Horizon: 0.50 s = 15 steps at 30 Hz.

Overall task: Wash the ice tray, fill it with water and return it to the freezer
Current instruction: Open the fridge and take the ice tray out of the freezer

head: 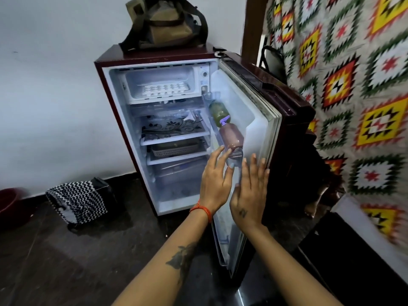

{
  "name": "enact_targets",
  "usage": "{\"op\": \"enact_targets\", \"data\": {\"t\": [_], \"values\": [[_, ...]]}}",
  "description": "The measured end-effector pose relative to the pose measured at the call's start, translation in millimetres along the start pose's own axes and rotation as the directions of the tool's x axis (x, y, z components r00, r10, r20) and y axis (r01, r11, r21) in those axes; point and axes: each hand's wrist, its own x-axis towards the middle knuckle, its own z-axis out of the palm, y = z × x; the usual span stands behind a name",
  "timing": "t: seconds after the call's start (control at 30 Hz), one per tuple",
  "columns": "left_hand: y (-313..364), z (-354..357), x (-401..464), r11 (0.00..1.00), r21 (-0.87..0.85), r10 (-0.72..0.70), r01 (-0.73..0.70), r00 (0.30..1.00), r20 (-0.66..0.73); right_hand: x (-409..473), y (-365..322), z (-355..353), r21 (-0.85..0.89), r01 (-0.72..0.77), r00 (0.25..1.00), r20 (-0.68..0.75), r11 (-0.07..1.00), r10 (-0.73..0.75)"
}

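Dark stone floor [66,261], pale wall [55,96] behind, bold patterned cloth [353,96] hanging on the right. Small maroon fridge [103,89] against the wall, door [254,129] swung wide open to the right. Olive bag [167,23] sits on top of the fridge. Zigzag black-and-white fabric bag [77,202] on the floor left of it, dark red bowl [8,204] at the far left edge.

Ice tray [165,90]: white, lying flat inside the freezer compartment [159,85] at the top of the fridge, compartment flap open. Not touched by either hand.

Door rack holds two bottles: green one [218,111] above, brownish one [231,135] below it, both tilted by the wide-angle view.

Left hand [215,182]: fingers spread, empty, held in front of the door's inner side just below the brownish bottle; orange thread at the wrist. Right hand [250,191]: flat, fingers straight and close together, empty, against or just in front of the door's inner edge; contact can't be confirmed. Hands are just beside each other, well below the freezer compartment.
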Motion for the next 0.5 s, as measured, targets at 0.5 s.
{"op": "enact_targets", "data": {"t": [0.5], "values": [[24,86,44,0.997,-0.079,0.035,-0.024,0.989,0.146,51,89,-9,-0.042,-0.111,0.994,0.017,0.993,0.111]]}}
